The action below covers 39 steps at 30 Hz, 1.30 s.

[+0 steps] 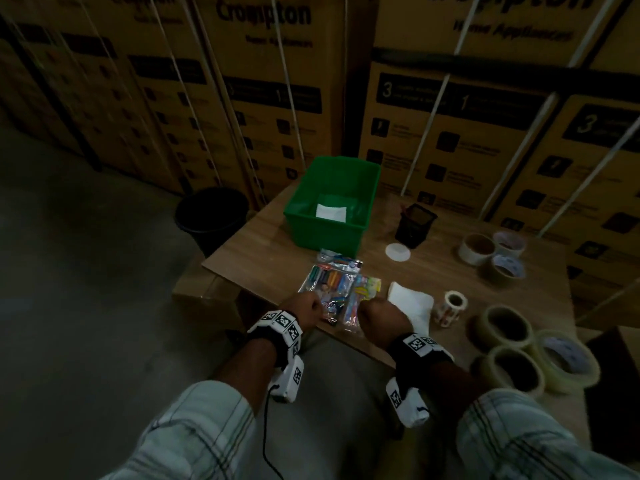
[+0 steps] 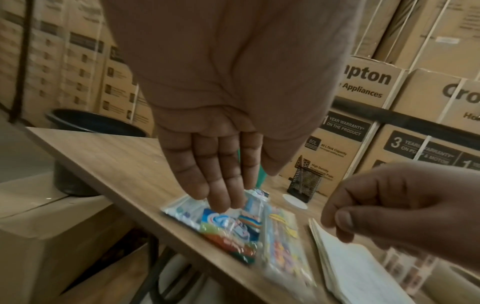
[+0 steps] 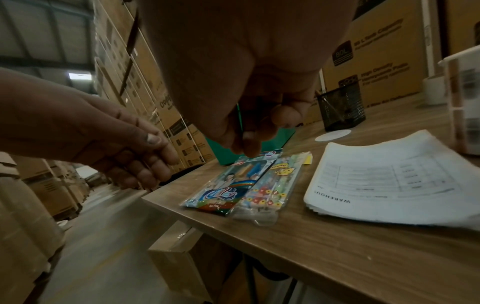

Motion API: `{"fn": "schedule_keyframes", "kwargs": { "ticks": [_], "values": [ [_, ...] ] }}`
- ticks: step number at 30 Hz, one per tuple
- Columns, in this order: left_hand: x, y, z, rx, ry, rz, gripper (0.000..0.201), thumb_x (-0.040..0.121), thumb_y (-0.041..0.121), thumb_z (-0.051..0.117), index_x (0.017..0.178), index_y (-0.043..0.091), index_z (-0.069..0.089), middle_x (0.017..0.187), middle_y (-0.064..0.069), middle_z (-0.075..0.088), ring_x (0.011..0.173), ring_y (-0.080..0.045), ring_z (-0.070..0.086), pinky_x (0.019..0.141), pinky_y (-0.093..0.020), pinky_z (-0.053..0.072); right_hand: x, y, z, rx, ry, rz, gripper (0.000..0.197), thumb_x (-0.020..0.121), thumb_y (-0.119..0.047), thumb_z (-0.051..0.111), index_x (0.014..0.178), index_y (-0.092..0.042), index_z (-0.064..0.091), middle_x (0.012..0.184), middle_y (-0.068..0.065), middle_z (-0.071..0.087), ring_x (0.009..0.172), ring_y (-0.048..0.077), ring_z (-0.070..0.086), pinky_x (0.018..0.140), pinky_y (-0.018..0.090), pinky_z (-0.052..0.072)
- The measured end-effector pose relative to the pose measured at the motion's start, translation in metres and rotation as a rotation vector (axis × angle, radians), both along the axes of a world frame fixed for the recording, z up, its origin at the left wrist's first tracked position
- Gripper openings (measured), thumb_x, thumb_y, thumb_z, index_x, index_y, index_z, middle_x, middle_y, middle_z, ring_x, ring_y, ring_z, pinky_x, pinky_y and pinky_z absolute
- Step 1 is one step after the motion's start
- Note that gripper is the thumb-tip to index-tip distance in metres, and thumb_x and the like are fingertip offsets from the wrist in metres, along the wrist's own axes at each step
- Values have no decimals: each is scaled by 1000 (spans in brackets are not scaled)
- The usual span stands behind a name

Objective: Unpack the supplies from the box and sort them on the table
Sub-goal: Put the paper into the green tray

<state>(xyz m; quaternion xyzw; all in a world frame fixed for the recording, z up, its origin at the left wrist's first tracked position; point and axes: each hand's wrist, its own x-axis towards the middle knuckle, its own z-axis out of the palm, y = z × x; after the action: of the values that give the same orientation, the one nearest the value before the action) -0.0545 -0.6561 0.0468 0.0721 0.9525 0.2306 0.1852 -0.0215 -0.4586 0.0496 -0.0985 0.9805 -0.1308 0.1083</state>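
Two clear packets of colourful stationery lie side by side near the table's front edge: a blue rainbow packet [image 1: 329,284] [image 2: 226,228] [image 3: 223,189] and a paler one [image 1: 360,299] [image 2: 283,246] [image 3: 270,191]. My left hand [image 1: 306,306] [image 2: 218,185] [image 3: 124,148] hovers at the blue packet's near end with its fingers straight. My right hand [image 1: 375,311] [image 2: 389,205] [image 3: 249,131] hangs over the packets, loosely curled and holding nothing. Behind them stands the green bin [image 1: 322,237], holding a white sheet [image 1: 330,211]. A stack of printed papers [image 1: 414,303] [image 3: 389,181] lies to the right.
A black mesh holder [image 1: 414,225] and a white lid [image 1: 397,252] sit right of the bin. Several tape rolls [image 1: 491,251] [image 1: 533,351] and a sticker roll [image 1: 452,308] fill the table's right side. A black bucket [image 1: 211,216] stands on the floor at left. Stacked cartons wall the back.
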Motion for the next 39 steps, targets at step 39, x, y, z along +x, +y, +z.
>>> {"fn": "schedule_keyframes", "kwargs": {
  "ticks": [39],
  "values": [
    [-77, 152, -80, -119, 10, -660, 20, 90, 13, 52, 98, 14, 70, 113, -13, 47, 105, -36, 57, 91, -44, 51, -11, 64, -62, 8, -151, -634, 30, 84, -6, 48, 114, -6, 48, 133, 24, 31, 115, 42, 43, 95, 45, 42]
  ]
}}
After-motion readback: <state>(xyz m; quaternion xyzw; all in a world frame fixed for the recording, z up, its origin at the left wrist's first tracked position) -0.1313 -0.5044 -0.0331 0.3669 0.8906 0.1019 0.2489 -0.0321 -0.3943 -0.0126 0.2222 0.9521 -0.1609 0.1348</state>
